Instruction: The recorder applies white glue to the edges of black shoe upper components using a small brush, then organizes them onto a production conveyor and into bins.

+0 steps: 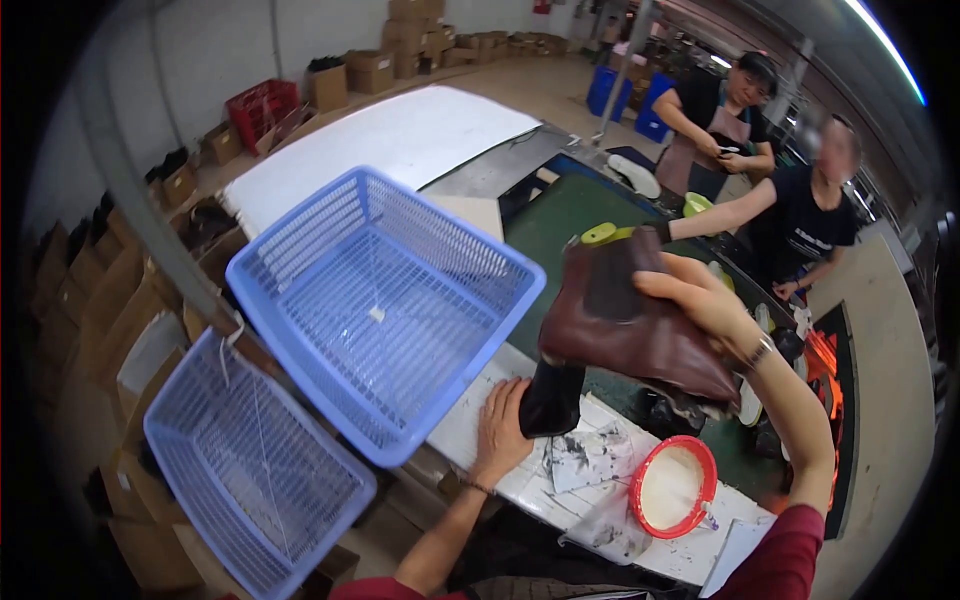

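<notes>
Beyond the right hand, green worktop, boxes

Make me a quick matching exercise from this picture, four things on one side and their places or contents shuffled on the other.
1. glossy maroon leather piece
2. upper blue rectangular plastic basket
3. round red plastic bucket
4. glossy black boot-like piece

A. contains whitish paste
B. beside the left hand
C. gripped in the right hand
D. contains a small pale scrap

Pairs: 1-C, 2-D, 3-A, 4-B
</notes>
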Available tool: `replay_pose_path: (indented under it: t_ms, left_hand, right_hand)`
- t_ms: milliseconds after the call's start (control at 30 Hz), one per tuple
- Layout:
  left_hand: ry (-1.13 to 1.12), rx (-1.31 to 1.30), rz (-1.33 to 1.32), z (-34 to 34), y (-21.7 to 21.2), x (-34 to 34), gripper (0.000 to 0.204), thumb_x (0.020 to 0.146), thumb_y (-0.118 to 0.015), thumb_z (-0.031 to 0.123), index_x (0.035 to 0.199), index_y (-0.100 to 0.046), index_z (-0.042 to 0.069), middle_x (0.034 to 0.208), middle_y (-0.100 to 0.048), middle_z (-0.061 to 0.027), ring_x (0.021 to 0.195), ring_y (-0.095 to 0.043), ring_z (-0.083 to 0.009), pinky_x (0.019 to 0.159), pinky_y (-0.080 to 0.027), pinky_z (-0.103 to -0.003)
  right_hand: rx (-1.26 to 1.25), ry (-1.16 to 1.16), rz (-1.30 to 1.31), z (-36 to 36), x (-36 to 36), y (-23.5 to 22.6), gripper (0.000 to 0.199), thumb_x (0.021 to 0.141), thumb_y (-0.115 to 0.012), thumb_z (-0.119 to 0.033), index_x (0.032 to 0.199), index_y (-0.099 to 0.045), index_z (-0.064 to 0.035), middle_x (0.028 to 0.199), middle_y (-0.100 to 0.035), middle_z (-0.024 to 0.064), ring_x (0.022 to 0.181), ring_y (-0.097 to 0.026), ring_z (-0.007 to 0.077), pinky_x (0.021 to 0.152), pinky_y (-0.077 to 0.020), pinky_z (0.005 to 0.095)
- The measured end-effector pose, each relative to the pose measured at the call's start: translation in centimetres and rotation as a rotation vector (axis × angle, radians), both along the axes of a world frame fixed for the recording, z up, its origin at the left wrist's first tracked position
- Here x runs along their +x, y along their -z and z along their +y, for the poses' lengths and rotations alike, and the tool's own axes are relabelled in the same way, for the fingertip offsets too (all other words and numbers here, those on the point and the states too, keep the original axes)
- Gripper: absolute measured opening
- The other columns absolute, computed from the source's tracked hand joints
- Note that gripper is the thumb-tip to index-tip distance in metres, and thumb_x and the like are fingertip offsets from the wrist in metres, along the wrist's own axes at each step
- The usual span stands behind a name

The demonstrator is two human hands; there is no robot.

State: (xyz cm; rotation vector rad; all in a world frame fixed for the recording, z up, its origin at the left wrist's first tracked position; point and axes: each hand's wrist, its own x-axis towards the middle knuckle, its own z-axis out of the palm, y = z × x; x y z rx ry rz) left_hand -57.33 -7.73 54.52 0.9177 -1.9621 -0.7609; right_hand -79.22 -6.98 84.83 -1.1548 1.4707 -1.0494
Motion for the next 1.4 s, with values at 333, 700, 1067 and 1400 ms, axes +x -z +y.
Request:
replay_pose_path:
  t_ms: [333,700,1067,1400]
  left_hand:
    - [0.065,-0.015,-0.004,-0.7,0.0,-0.5,0.078,0.07,-0.074,0.0,0.143,-0.046,0.007,0.144,-0.051,-0.0146,0.138,-0.042,-0.0375,0.113,-0.033,-0.049]
    - [0.039,0.028,-0.041,-1.5,-0.3,0.6,0.077,0.068,-0.077,0.003,0.139,-0.049,0.002,0.143,-0.052,-0.0173,0.139,-0.042,-0.0389,0.117,-0.031,-0.049]
    - [0.073,0.109,-0.035,-1.6,-0.5,-0.3,0.077,0.067,-0.076,0.004,0.139,-0.051,0.004,0.144,-0.052,-0.0161,0.139,-0.043,-0.0385,0.115,-0.033,-0.049]
    - [0.067,0.108,-0.065,-2.0,-0.2,-0.3,0.081,0.065,-0.079,0.005,0.141,-0.05,0.007,0.146,-0.05,-0.0137,0.14,-0.041,-0.0365,0.116,-0.033,-0.049]
  right_hand:
    - [-0.339,0.185,-0.098,-28.7,3.1,-0.5,0.097,0.084,-0.079,-0.045,0.139,-0.031,0.0198,0.129,-0.054,0.0335,0.097,-0.069,0.0341,0.068,-0.0613,0.0426]
    - [-0.056,0.548,0.823,-27.1,-13.8,16.1,0.103,0.079,-0.079,-0.04,0.145,-0.021,0.0143,0.118,-0.063,0.0369,0.11,-0.066,0.0449,0.097,-0.0531,0.0429]
    - [0.22,0.912,0.518,-27.6,-19.2,27.2,0.101,0.076,-0.078,-0.033,0.15,-0.019,0.0033,0.127,-0.057,0.0298,0.106,-0.065,0.0449,0.064,-0.0631,0.0534]
    - [0.106,0.556,-0.138,-20.2,-17.8,19.1,0.051,0.084,-0.064,-0.008,0.132,-0.05,0.001,0.118,-0.063,0.0187,0.097,-0.07,0.0342,0.063,-0.0655,0.0483]
